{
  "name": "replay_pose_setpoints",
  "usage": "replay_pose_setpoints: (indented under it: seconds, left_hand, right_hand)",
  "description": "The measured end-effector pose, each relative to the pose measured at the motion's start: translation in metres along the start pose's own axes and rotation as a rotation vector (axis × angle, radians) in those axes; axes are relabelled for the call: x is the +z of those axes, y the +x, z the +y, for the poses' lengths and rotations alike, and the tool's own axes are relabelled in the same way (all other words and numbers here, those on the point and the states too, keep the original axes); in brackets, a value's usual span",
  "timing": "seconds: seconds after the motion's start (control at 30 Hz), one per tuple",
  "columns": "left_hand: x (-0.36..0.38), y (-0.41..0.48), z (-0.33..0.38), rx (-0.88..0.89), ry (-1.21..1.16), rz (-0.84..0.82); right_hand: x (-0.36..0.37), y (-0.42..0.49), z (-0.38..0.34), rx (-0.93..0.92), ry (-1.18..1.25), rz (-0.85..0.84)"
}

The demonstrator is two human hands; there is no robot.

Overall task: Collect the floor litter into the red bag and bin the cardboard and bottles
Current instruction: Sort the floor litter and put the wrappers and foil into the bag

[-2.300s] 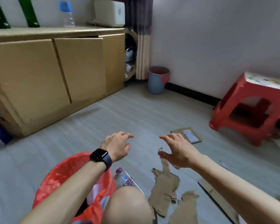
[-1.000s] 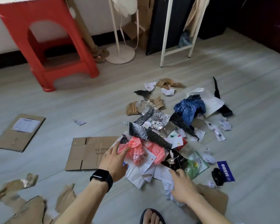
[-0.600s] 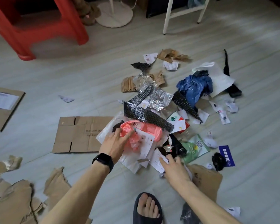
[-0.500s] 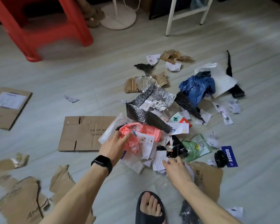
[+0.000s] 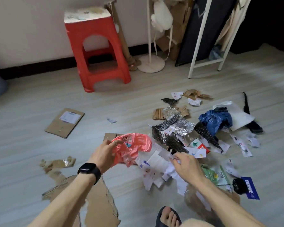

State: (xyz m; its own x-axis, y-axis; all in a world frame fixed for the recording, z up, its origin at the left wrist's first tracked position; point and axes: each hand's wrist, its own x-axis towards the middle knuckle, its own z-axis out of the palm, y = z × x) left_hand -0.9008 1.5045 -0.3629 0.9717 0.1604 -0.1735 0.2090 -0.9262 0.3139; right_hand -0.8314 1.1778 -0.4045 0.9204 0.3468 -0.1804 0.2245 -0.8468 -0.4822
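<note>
L hand (image 5: 105,154), watch (image 5: 88,169) on wrist, has fingers curled round 1 pink bag (image 5: 133,146), held up off the floor at the left edge of the litter pile (image 5: 187,138). R hand (image 5: 185,166) is just right of it, fingertips pinching white paper slips (image 5: 157,163) at pile's near side. In pile: 1 foil sheet (image 5: 182,124), 1 blue crumpled bag (image 5: 215,119), 3 black mesh strips (image 5: 164,136), 1 green packet (image 5: 215,174), 1 blue label (image 5: 250,187) near right. Cardboard: 1 flat piece (image 5: 65,122) w/ sticker, left, well apart; 1 folded piece (image 5: 109,136) partly behind pink bag; torn bits (image 5: 59,163) near left. 1 red stool (image 5: 97,46) far, by wall. 1 foot (image 5: 168,217) in slipper at near edge.
</note>
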Motion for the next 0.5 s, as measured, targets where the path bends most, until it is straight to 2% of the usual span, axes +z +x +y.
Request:
replay_pose_setpoints:
  seconds: [0.2, 0.4, 0.5]
  left_hand:
    - [-0.072, -0.045, -0.052, -0.146, -0.101, 0.141]
    - [-0.144, -0.122, -0.12, -0.222, 0.029, 0.254]
    - [-0.185, -0.173, -0.161, -0.347, 0.059, 0.341]
  right_hand:
    - [-0.046, 0.016, -0.126, -0.267, 0.102, 0.0]
    - [-0.063, 0.017, -0.267, -0.493, -0.004, -0.076]
    - [-0.06, 0.006, -0.338, -0.623, -0.092, -0.091]
